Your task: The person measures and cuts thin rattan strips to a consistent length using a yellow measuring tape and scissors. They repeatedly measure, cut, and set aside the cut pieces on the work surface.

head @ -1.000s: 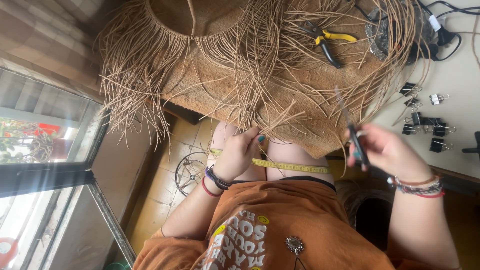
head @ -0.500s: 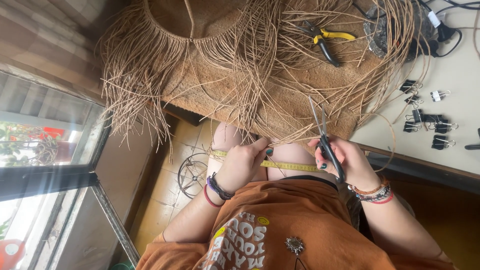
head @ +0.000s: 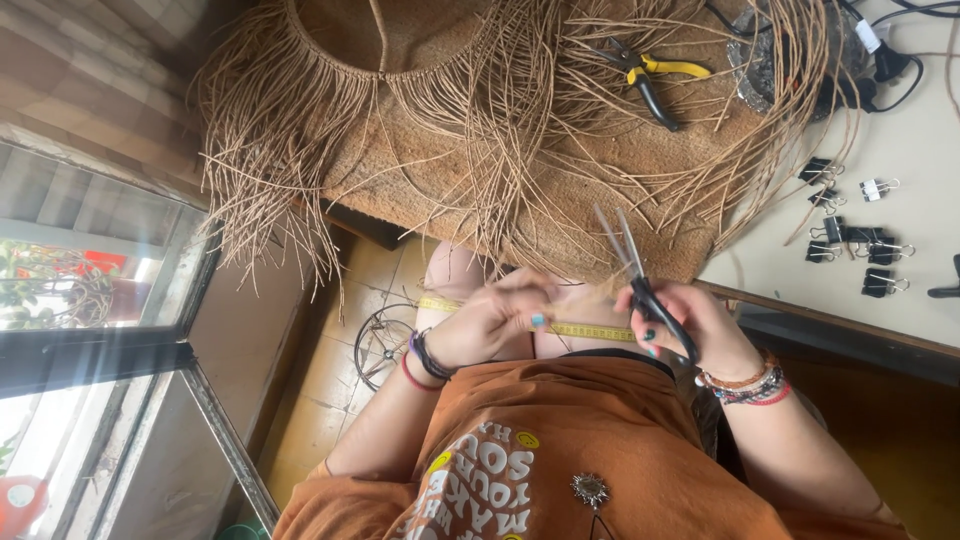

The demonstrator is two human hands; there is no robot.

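Scissors [head: 640, 275]: black handles, grey blades. Beneath them, yellow measuring tape [head: 590, 330]. Above, tan straw fringe [head: 480, 130] on brown woven mat [head: 600, 190]. Pliers [head: 650, 80] up on the mat: yellow and black grips. Right of mat, black binder clips [head: 850, 245] on off-white bench [head: 920, 150]. Shirt [head: 600, 450] rust-orange.

Sunlit window [head: 90, 300] beside a tiled floor [head: 330, 390] and white table [head: 900, 130]

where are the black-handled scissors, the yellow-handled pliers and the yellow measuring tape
black-handled scissors [head: 640, 285]: head view, near the blade pivot
yellow-handled pliers [head: 672, 68]: head view, yellow handle
yellow measuring tape [head: 592, 330]: head view, strip between the hands
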